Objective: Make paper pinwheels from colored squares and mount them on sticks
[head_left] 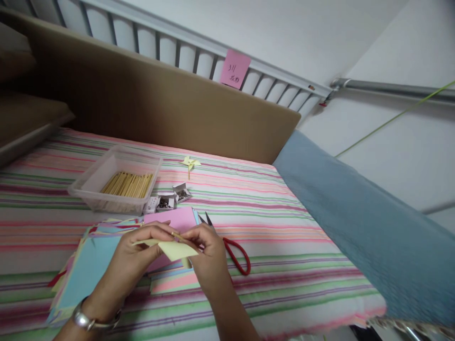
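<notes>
Both of my hands are closed around a folded pale-yellow paper pinwheel point(178, 251), held above the stacked paper. My left hand point(144, 244) pinches the pinwheel's left side between thumb and fingers. A short length of thin wooden stick point(178, 236) shows at the pinwheel's top edge, between the fingertips. My right hand point(209, 248) is closed on the stick and the paper's right side; its grip is partly hidden. Under the hands lies a stack of coloured sheets with pink paper point(181, 217) on top. Scissors point(247, 266) with red handles lie beside my right hand, partly covered by it.
Light-blue paper point(97, 253) tops another pile at left. Behind it stand a clear plastic box point(101, 166) of wooden sticks point(130, 184) and small boxes of metal pins point(165, 202). A finished yellow pinwheel point(191, 163) lies farther back. A cardboard panel point(177, 109) borders the striped cloth point(284, 237).
</notes>
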{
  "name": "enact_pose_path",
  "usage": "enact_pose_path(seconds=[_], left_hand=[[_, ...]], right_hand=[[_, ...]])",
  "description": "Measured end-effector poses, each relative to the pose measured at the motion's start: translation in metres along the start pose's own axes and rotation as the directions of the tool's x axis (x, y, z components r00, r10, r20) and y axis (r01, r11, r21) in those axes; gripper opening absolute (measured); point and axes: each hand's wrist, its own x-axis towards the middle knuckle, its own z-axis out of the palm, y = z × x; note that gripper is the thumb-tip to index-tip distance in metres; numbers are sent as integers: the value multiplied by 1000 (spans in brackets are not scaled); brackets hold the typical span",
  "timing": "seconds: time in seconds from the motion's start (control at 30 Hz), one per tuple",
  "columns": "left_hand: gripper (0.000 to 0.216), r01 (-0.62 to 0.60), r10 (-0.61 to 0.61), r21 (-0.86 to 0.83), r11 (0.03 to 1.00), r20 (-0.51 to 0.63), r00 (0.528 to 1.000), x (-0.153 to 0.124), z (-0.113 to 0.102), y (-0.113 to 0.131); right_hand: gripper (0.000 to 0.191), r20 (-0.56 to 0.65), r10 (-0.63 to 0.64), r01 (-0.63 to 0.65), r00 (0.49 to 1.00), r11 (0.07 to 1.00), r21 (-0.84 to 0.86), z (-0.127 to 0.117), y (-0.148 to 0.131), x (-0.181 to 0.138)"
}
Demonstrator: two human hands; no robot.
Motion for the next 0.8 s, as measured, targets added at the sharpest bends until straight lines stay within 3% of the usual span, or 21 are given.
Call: enact_pose_path(seconds=[0.27,0.8], left_hand=[[7,26,-26,20,999,-4,1000,0,5,2],[5,38,-37,40,998,-31,999,-1,7,2]], right_hand=[[9,-13,-75,74,997,994,-78,-1,3,-2],[12,-31,-106,103,994,991,-79,0,2,-3]])
